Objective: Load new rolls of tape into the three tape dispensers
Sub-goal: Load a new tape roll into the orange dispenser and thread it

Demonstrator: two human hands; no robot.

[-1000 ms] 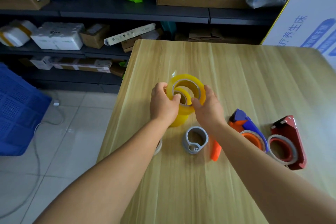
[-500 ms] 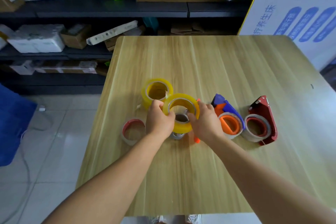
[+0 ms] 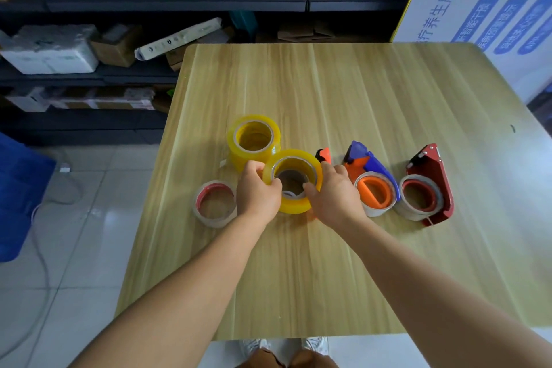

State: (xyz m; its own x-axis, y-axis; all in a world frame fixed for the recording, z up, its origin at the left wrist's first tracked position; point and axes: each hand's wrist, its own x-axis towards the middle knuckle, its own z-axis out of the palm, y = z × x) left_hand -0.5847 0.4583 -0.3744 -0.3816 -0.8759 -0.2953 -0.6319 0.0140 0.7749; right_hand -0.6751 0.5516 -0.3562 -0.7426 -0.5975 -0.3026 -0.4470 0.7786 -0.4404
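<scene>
Tape roll (image 3: 294, 160): we grip its rim with left hand (image 3: 260, 193) and right hand (image 3: 334, 197).
Seating: we press it level onto the dispenser (image 3: 324, 155) beneath our hands.

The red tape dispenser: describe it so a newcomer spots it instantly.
Start at the wooden table and follow the row of items to its right end. The red tape dispenser lies there, beside the blue and orange dispenser. It alone has a solid red body, untouched by either hand.
</scene>
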